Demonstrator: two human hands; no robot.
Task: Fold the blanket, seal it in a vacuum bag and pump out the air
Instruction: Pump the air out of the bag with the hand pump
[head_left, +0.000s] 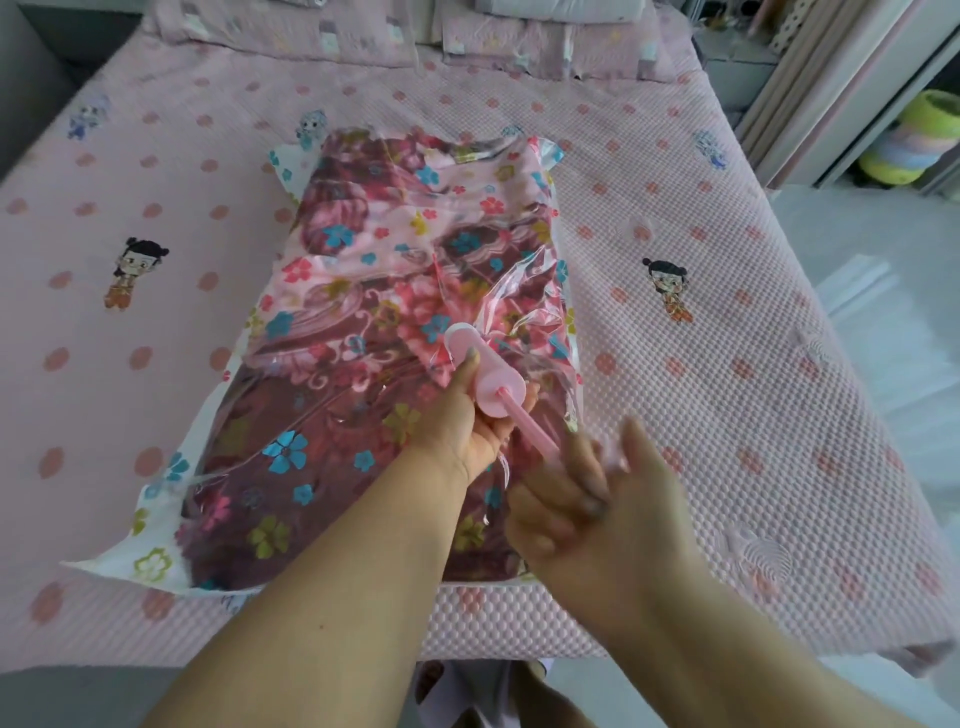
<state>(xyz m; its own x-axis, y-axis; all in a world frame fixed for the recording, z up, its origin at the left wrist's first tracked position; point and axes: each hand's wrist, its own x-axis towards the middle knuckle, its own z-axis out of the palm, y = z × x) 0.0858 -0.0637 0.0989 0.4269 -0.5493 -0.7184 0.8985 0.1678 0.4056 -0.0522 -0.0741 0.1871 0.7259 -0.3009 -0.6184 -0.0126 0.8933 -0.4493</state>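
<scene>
Now we are working the pink hand pump (480, 374) on the vacuum bag (291, 291) laid across the bed (727, 322).

Our left hand (470, 423) curls round the pump's barrel, fingers wrapped underneath and thumb along its upper side, holding it tilted with its far end meeting the plastic near the bag's right side. Our right hand (587, 499) is at the near end of the drawn-out plunger rod (535, 434); it is blurred, the fingers look bent about the rod's end, but we cannot tell how firmly they hold it. Inside the bag lies the folded blanket (374, 249), maroon and pink with flowers, filling most of it, the clear film wrinkled over it. Pillows (540, 36) sit at the bed's head.
</scene>
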